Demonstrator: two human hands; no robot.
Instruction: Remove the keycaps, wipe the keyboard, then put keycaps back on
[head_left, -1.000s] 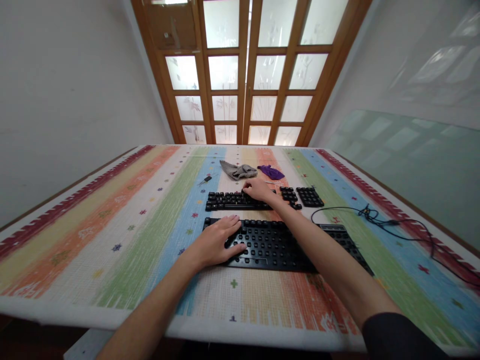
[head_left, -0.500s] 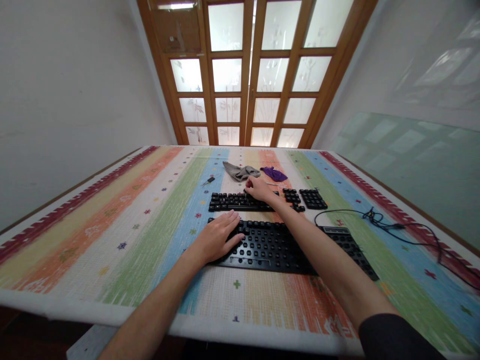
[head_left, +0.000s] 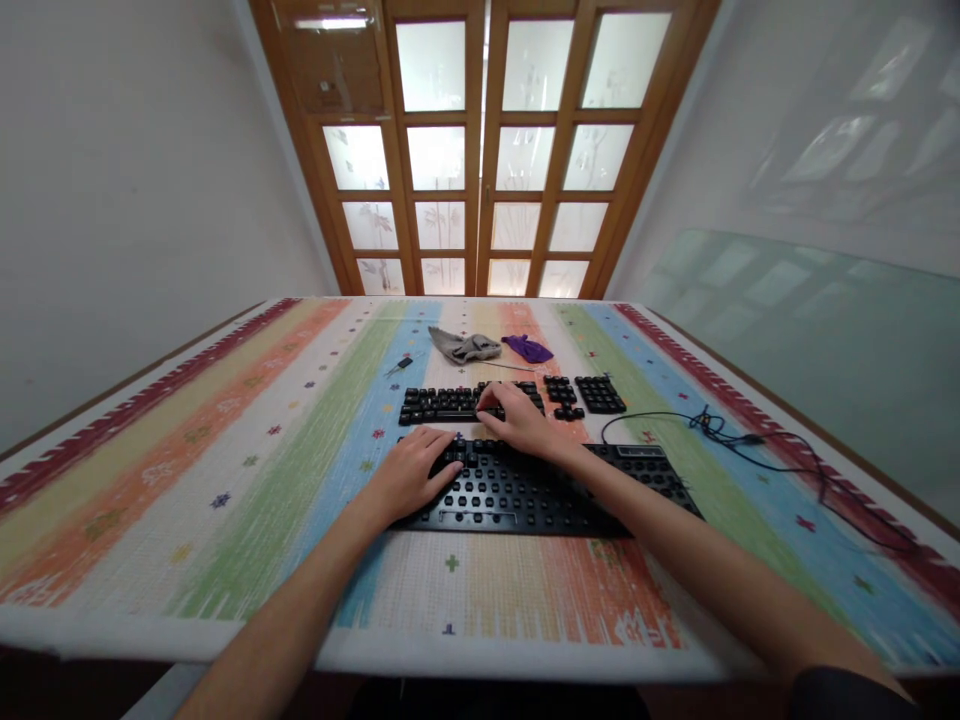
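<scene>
A black keyboard base (head_left: 517,505), mostly stripped of its keycaps, lies near the front of the table. My left hand (head_left: 411,472) rests open on its left end, fingers stretched out and the thumb apart. A few keycaps (head_left: 469,457) sit on the base beside that thumb. My right hand (head_left: 517,418) is over the base's back edge, its thumb and fingertips closed in a pinch; whatever is between them is hidden. Just behind the base, loose black keycaps (head_left: 435,404) are laid out in rows, with smaller groups of keycaps (head_left: 600,394) to the right.
A grey cloth (head_left: 463,346) and a purple cloth (head_left: 528,348) lie behind the keycaps. A thin rod (head_left: 510,367) is in front of them, and a small black tool (head_left: 403,364) lies left. A black cable (head_left: 720,428) trails right across the striped tablecloth (head_left: 225,490).
My right hand has come back toward me, from the far side of the laid-out keycaps to the base's back edge. My left hand stays on the base. The whole view has shifted slightly.
</scene>
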